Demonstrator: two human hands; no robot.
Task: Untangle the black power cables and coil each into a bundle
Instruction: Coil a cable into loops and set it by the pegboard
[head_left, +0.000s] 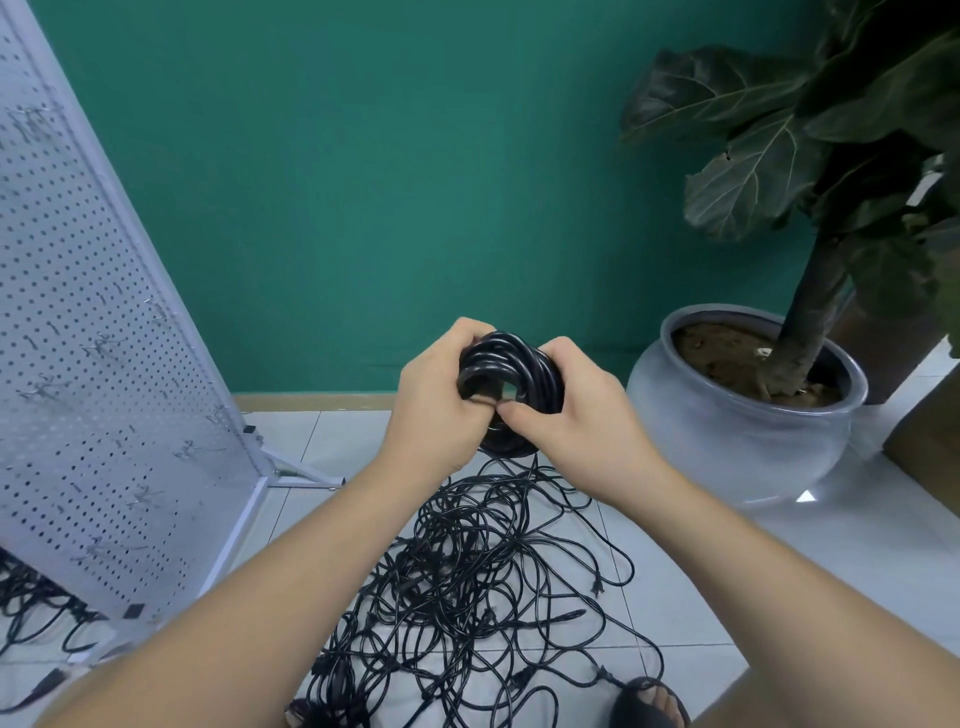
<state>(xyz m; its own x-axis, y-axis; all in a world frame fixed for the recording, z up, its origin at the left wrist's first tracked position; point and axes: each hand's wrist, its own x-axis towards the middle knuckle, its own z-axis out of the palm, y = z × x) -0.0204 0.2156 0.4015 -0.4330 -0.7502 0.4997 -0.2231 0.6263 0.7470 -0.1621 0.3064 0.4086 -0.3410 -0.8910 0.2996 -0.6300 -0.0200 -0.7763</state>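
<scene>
Black rubber-sheathed power cable, wound into a tight coil (514, 371), held above the loose black cable tangle (483, 587) on white floor tiles (727, 597). Left hand (441, 405) fingers curl round its left side; right hand (576, 421) thumb and fingers clamp the right. Judgement: keep loops pinched, tuck tail through centre. No writing or brand legible

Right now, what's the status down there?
Both grips busy: left hand and right hand hold coiled cable. More tangled cables on floor. Nothing blocking.

arms: 2, extended forward | left hand (441, 397): grips cable bundle (506, 358) | right hand (576, 413): grips it too | hands touching
</scene>
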